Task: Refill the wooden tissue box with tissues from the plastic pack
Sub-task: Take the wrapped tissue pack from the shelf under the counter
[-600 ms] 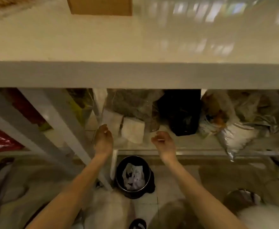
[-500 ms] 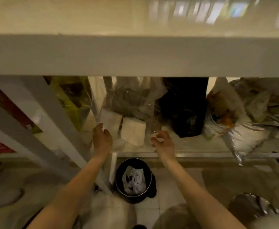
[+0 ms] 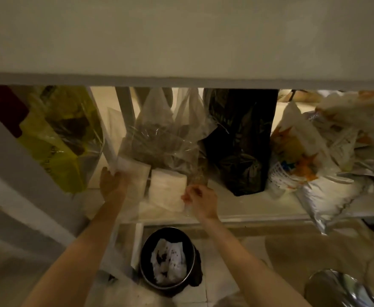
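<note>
A clear plastic pack (image 3: 137,204) holding two white tissue bundles (image 3: 167,189) sits at the front of a low white shelf (image 3: 237,209) under the table top. My left hand (image 3: 113,185) grips the pack's left side, next to the left bundle. On the right, my right hand (image 3: 200,201) pinches the pack's film beside the right bundle. The wooden tissue box is out of view.
On the shelf behind the pack stand a clear bag of dark stuff (image 3: 163,138), a black bag (image 3: 241,140), a yellow bag (image 3: 64,138) and white and silver bags (image 3: 314,165). A black bin (image 3: 168,259) with crumpled paper sits on the floor below. The table top (image 3: 181,41) overhangs.
Both hands have reached forward onto the shelf and closed on the plastic pack. The camera has dropped and moved closer under the table top.
</note>
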A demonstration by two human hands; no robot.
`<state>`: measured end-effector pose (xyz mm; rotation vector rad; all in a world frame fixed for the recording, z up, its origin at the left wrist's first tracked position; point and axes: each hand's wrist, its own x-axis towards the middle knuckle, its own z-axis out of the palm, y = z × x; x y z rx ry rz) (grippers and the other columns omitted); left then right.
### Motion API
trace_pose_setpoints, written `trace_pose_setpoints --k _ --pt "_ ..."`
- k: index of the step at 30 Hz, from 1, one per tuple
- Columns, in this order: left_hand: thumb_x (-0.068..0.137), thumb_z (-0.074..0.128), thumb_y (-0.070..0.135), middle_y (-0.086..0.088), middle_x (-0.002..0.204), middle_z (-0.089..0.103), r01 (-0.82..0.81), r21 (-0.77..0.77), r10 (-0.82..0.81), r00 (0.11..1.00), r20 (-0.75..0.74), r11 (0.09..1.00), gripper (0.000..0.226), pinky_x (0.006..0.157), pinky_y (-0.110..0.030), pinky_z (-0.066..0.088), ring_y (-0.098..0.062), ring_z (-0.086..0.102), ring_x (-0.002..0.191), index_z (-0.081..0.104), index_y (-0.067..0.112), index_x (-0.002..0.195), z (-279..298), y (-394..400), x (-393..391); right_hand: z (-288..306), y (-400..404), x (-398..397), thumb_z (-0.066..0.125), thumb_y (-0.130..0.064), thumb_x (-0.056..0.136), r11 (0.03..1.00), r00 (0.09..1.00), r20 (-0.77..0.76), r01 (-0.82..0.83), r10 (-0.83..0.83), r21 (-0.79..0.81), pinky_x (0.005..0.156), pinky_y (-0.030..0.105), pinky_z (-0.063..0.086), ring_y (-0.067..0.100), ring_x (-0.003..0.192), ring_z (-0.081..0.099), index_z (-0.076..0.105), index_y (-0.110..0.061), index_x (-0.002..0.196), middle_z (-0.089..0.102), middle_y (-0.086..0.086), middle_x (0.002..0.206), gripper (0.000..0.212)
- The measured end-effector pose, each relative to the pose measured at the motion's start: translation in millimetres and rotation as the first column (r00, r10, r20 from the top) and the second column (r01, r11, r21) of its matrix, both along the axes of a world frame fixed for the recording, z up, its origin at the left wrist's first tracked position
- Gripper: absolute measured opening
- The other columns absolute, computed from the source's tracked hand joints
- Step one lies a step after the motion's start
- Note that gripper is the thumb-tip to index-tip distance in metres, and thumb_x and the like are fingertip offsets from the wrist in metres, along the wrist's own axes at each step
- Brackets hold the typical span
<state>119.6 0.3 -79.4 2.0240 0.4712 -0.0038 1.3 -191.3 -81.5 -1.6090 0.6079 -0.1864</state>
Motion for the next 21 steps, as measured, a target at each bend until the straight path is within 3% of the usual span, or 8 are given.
trace_pose_setpoints --k 3,6,8,10,13,15,17,21 --pt "0.082 0.049 0.0 -0.027 0.131 0.051 -0.003 -0.104 -0.001 0.999 -0.037 0.995 0.049 0.098 -0.046 0.042 -0.042 0.05 0.119 0.042 -0.001 0.131 7.4 0.8 4.5 -1.4 -7.9 -4.9 0.054 -0.005 0.09 1.0 1.0 -0.011 0.009 -0.009 -0.011 0.05 0.005 0.046 -0.009 0.045 0.06 0.06 -0.011 0.073 0.063 -0.001 0.063 0.019" --pt "0.086 0.047 0.008 -0.028 0.105 0.064 0.098 -0.012 -0.098 0.994 -0.043 0.995 0.024 0.088 -0.048 0.049 -0.043 0.059 0.098 0.06 -0.003 0.102 11.8 -3.4 -0.8 -1.9 -12.7 -13.9 0.055 -0.006 0.089 0.998 0.999 -0.025 0.026 -0.027 -0.051 0.053 0.006 0.048 -0.008 0.047 0.061 0.059 -0.017 0.068 0.064 -0.003 0.063 0.024" --pt "0.087 0.043 0.011 -0.018 0.077 0.062 0.153 -0.013 -0.153 0.987 -0.043 0.988 0.022 0.07 -0.035 0.05 -0.037 0.058 0.08 0.062 0.003 0.078 10.9 -7.4 -10.2 -0.3 -17.0 -20.3 0.056 -0.007 0.089 0.996 0.998 -0.037 0.047 -0.05 -0.077 0.051 0.005 0.048 -0.008 0.045 0.059 0.06 -0.016 0.069 0.064 -0.002 0.064 0.022" --pt "0.088 0.044 0.008 -0.005 0.062 0.052 0.128 -0.045 -0.129 0.991 -0.02 0.991 0.018 0.054 -0.024 0.039 -0.029 0.051 0.064 0.056 0.01 0.074 11.9 -11.6 -24.5 5.3 -21.9 -31.8 0.056 -0.007 0.089 0.994 0.997 -0.033 0.068 -0.071 -0.085 0.048 0.007 0.047 -0.007 0.043 0.058 0.061 -0.01 0.074 0.063 0.0 0.064 0.017" --pt "0.088 0.047 0.006 0.0 0.059 0.05 0.079 -0.148 -0.08 0.997 0.0 0.986 0.02 0.055 -0.023 0.038 -0.018 0.046 0.055 0.054 0.012 0.07 14.9 -11.2 -51.5 15.1 -28.9 -55.6 0.056 -0.003 0.09 0.996 0.996 -0.001 0.087 -0.087 -0.031 0.048 0.012 0.05 -0.002 0.044 0.059 0.062 0.001 0.09 0.062 0.005 0.065 0.008" --pt "0.089 0.047 0.01 0.0 0.059 0.052 0.11 -0.105 -0.113 0.993 -0.032 0.988 0.029 0.056 -0.023 0.039 -0.015 0.048 0.056 0.053 0.016 0.061 19.2 -7.2 -72.8 22.3 -34.4 -74.7 0.056 -0.005 0.09 0.993 0.996 -0.047 0.071 -0.076 -0.096 0.054 0.016 0.051 0.001 0.05 0.062 0.065 -0.004 0.087 0.065 0.002 0.067 0.01" --pt "0.09 0.047 0.01 -0.002 0.061 0.054 0.139 -0.133 -0.142 0.99 -0.013 0.981 0.026 0.052 -0.014 0.039 -0.014 0.049 0.057 0.055 0.01 0.065 33.5 -5.7 -98.2 33.9 -39.6 -94.7 0.056 -0.006 0.089 0.987 0.996 -0.065 0.055 -0.066 -0.151 0.06 0.02 0.051 0.009 0.058 0.063 0.067 -0.005 0.084 0.067 -0.001 0.068 0.012" --pt "0.092 0.048 0.01 -0.004 0.064 0.058 0.14 -0.194 -0.133 0.99 0.046 0.971 0.028 0.052 -0.005 0.041 -0.015 0.054 0.061 0.057 0.009 0.065 65.7 -2.0 -156.6 72.0 -46.4 -141.2 0.058 -0.007 0.089 0.986 0.995 -0.085 0.041 -0.055 -0.162 0.061 0.018 0.051 0.007 0.061 0.064 0.066 -0.013 0.075 0.067 0.0 0.069 0.017"
